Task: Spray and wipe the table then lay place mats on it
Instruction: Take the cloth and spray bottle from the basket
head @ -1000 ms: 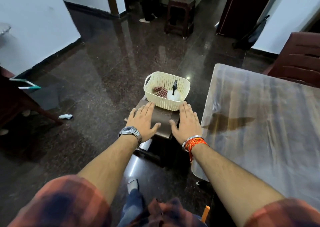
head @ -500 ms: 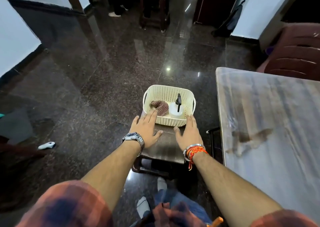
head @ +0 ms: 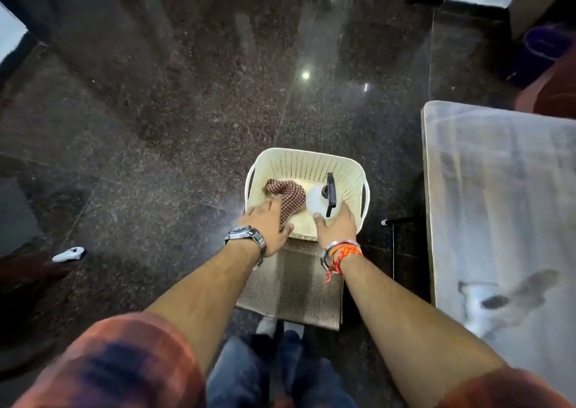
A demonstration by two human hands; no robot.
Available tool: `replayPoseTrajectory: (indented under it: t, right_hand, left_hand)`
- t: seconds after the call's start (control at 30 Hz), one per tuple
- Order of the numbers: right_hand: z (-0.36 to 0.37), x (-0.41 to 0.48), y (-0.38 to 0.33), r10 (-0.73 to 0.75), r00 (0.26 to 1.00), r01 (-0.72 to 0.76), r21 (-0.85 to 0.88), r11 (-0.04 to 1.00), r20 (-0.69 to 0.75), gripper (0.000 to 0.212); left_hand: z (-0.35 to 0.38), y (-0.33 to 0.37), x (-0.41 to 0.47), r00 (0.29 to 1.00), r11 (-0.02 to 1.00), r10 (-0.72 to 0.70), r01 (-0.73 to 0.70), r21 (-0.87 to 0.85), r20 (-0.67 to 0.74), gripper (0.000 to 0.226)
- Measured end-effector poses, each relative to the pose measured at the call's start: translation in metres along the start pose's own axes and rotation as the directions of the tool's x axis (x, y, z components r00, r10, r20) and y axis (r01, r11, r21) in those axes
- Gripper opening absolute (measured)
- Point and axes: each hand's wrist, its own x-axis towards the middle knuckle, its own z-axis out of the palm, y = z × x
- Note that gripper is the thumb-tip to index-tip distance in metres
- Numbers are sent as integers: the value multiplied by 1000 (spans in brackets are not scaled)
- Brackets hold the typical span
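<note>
Both hands have moved from the place mats [head: 290, 289] forward into the basket [head: 311, 166] at 12 o'clock. Left hand [head: 265, 227], fingers stretched, touches the cloth [head: 288, 197]; right hand [head: 335, 227], open, empty, beside the spray bottle [head: 314, 200].

Left hand [head: 265, 224] on checked cloth [head: 290, 196], right hand [head: 336, 226] perhaps touching spray bottle [head: 315, 198] — inside cream basket [head: 307, 156]

No writing, brand or number is legible: the spray bottle [head: 314, 199] shows plain white plastic, the wristwatch [head: 242, 232] dial is blurred
</note>
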Motion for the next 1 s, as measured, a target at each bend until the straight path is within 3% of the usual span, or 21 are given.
replayPoseTrajectory:
  t: [0.13,0.23,0.33,0.43,0.57,0.67,0.83,1.0]
  right_hand:
    - [14,36,3,76,996,-75,34,997,-35,44]
    - [22,52,3,140,984,-128,110,986,-110,22]
    - [27,63,7,197,953,-146,221,964,-230,24]
    - [31,64,7,211,955,-142,304,942,-210,25]
    - [29,67,-1,176,958,-78,387,919,-226,2]
    - [22,64,-12,111,933,26,374,927,-342,30]
    - [-12,41,-44,139,887,45,382,923,-440,46]
    - [-49,5,-67,89,844,120,349,929,-528,38]
  left_hand:
    - [16,-2,53,986,996,-78,84,-37,145,46]
    - [30,-6,86,967,995,-95,97,7,235,57]
    - [44,-15,110,939,991,-131,122,49,317,59]
    - [56,-20,120,919,985,-175,163,64,354,58]
    - [49,-15,117,971,981,-178,188,-49,158,37]
    - [32,-8,107,983,939,-182,176,-296,9,38]
    - [1,6,90,967,804,-254,227,-549,28,54]
    - [-25,28,70,971,803,-238,188,-566,-14,55]
